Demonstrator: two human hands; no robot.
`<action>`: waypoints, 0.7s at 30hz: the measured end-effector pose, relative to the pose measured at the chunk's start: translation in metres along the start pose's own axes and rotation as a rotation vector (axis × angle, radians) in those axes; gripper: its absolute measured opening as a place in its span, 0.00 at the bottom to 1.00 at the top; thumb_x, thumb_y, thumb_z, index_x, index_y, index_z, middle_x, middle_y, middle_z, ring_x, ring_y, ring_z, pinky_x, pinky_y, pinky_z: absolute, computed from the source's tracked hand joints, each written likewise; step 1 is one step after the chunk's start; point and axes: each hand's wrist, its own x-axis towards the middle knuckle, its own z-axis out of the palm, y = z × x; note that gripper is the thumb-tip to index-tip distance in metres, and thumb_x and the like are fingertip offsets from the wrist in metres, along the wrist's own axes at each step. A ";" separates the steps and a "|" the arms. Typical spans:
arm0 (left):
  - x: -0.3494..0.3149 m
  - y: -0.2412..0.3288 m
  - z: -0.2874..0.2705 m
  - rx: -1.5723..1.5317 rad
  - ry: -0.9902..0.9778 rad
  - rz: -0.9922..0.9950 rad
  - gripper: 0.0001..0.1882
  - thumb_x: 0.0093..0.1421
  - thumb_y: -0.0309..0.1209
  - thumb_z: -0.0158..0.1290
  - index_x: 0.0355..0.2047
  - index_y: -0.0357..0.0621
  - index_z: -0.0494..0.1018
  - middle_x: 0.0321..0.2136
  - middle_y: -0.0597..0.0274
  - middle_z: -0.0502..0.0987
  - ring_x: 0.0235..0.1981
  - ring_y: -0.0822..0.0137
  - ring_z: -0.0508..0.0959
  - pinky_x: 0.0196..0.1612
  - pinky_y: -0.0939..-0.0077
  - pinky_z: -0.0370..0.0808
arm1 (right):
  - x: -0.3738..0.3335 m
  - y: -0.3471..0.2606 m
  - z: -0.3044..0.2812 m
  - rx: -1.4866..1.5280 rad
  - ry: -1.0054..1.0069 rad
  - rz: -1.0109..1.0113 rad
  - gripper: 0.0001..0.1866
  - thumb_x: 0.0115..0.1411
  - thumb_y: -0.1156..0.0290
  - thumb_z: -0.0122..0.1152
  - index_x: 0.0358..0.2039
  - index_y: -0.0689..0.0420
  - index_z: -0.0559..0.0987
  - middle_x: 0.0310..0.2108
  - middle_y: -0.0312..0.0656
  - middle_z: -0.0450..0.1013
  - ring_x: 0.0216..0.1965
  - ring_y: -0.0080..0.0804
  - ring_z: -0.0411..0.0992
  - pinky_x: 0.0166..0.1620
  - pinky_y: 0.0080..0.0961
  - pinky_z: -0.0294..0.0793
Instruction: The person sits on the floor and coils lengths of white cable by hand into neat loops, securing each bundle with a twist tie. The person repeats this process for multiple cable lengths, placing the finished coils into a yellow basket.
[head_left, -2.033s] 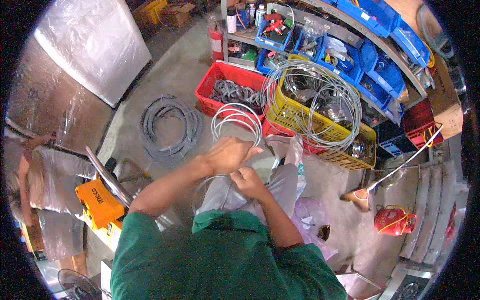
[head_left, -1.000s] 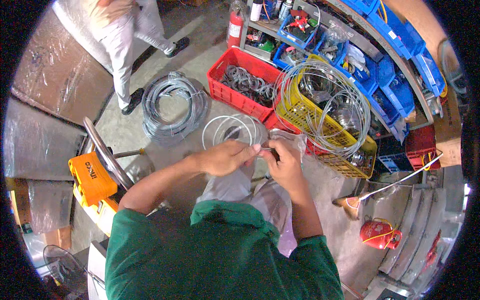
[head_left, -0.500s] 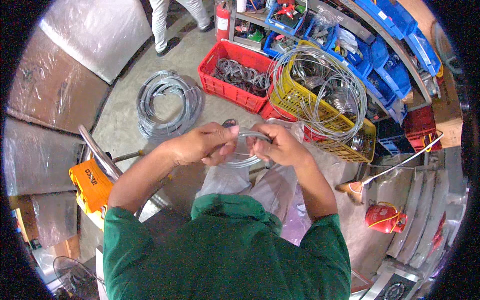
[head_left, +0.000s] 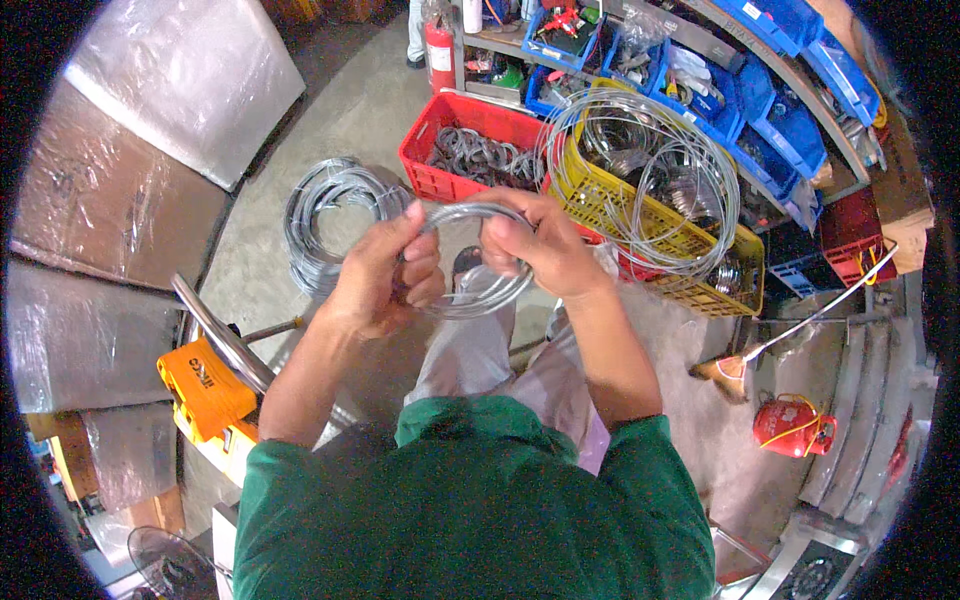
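A small coil of grey metal wire point(head_left: 472, 306) is held up in front of my body, its ring facing upward. My left hand point(head_left: 388, 268) is closed around the coil's left side, thumb pointing forward. On the opposite side my right hand point(head_left: 540, 245) grips the strands, fingers curled and thumb pressed over them. Beyond my left hand, a larger coil of wire point(head_left: 305, 235) lies on the floor. A red crate point(head_left: 425, 185) of small wire loops stands just ahead of the hands.
Right of it, a yellow crate point(head_left: 625, 225) holds metal coils, with loose wire loops on top. Blue bins point(head_left: 770, 150) line a shelf behind. A broom point(head_left: 725, 375) and red gas cylinder point(head_left: 795, 425) are at right. An orange case point(head_left: 205, 385) and wrapped boxes point(head_left: 140, 170) stand at left.
Both hands have moved forward with the wire coil and tilted its ring into fuller view. The person at the far side has walked right, mostly out of view.
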 end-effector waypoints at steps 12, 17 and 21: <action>-0.026 0.058 -0.009 -0.369 -0.312 0.257 0.22 0.72 0.49 0.33 0.22 0.56 0.58 0.10 0.81 0.46 0.09 0.80 0.43 0.13 0.80 0.43 | -0.020 0.136 -0.035 0.170 0.026 -0.017 0.29 0.66 0.44 0.48 0.42 0.62 0.76 0.18 0.28 0.57 0.20 0.19 0.56 0.25 0.19 0.57; -0.033 0.066 0.002 -0.403 -0.512 0.376 0.21 0.73 0.47 0.29 0.25 0.54 0.59 0.10 0.81 0.47 0.08 0.82 0.44 0.13 0.81 0.44 | -0.034 0.176 -0.026 -0.161 0.142 -0.087 0.24 0.69 0.49 0.47 0.28 0.58 0.72 0.18 0.30 0.60 0.19 0.20 0.57 0.23 0.22 0.58; -0.032 0.073 0.002 -0.504 -0.465 0.462 0.21 0.73 0.45 0.29 0.25 0.52 0.59 0.10 0.80 0.48 0.08 0.82 0.45 0.13 0.81 0.44 | -0.076 0.207 -0.021 0.153 0.082 0.244 0.21 0.68 0.51 0.50 0.28 0.57 0.72 0.18 0.31 0.63 0.19 0.20 0.60 0.24 0.21 0.61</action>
